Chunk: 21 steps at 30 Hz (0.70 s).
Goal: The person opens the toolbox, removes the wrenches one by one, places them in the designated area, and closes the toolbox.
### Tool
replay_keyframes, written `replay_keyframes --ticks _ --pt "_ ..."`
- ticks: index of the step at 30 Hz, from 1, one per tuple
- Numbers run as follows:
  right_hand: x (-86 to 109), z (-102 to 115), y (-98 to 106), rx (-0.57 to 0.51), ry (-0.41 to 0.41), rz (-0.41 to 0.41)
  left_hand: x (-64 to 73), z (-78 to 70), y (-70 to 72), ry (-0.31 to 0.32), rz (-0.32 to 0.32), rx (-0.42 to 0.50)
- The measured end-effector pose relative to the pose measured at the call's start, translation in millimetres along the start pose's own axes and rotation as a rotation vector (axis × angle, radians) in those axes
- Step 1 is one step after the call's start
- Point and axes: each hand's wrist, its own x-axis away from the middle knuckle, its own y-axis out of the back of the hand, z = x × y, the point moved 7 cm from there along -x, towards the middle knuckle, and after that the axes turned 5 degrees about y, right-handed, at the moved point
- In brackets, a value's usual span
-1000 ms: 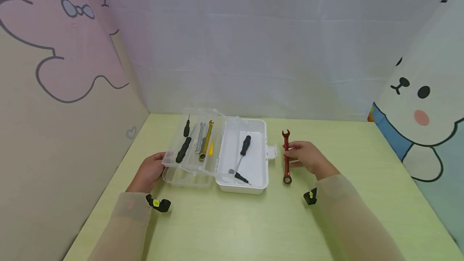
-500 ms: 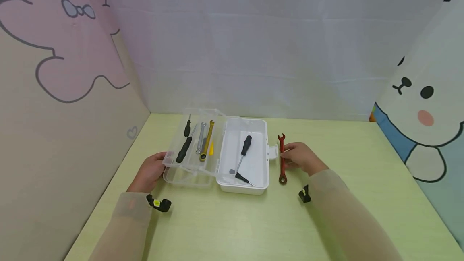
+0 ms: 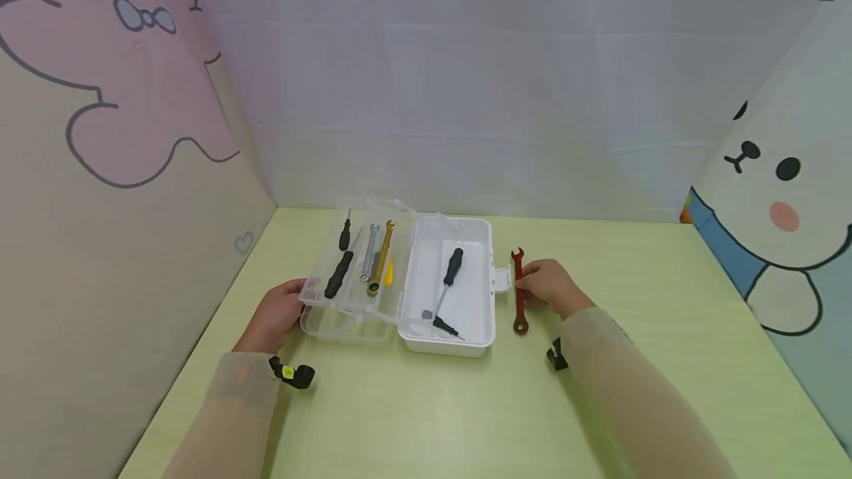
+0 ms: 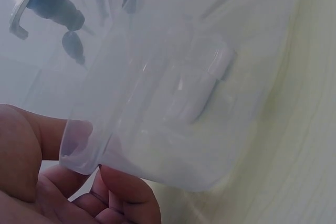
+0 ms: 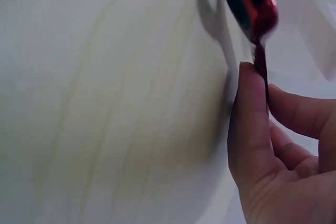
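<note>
My left hand (image 3: 274, 320) pinches the near left corner of a clear plastic tray (image 4: 131, 135) between thumb and fingers. In the tray lie a gold wrench (image 3: 381, 261), a silver wrench (image 3: 367, 253), two black-handled screwdrivers (image 3: 339, 276) and a small yellow piece (image 3: 389, 273). To the right, my right hand (image 3: 551, 287) holds a red wrench (image 3: 519, 305) at its middle, thumb against fingers. The wrench's jaw end points away from me; its shadow shows on the table in the right wrist view. Some right fingers are hidden behind the hand.
The white toolbox (image 3: 444, 349) stands open between the hands, with a black-handled screwdriver (image 3: 453, 268) and a smaller one (image 3: 444, 327) inside. Its latch (image 3: 502, 279) sticks out towards the red wrench. Below the tray is a clear lid (image 3: 342, 331). Walls border the table (image 3: 426, 420).
My right hand has shifted slightly left with the red wrench, closer to the toolbox latch. The left hand and the tray stay in place.
</note>
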Motion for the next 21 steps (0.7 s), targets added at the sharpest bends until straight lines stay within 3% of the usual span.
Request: replay_keyframes --ticks 4,10,21 --pt "-0.6 -0.6 -1.4 -0.005 -0.018 -0.012 -0.5 -0.8 -0.6 -0.003 0.007 0.011" --pt "-4.5 -0.3 0.4 0.069 -0.021 -0.044 -2.3 -1.0 0.0 -0.009 0.010 0.022" --pt "6.3 16.2 7.9 0.405 0.011 -0.101 -1.0 -2.3 -0.6 0.001 0.010 0.025"
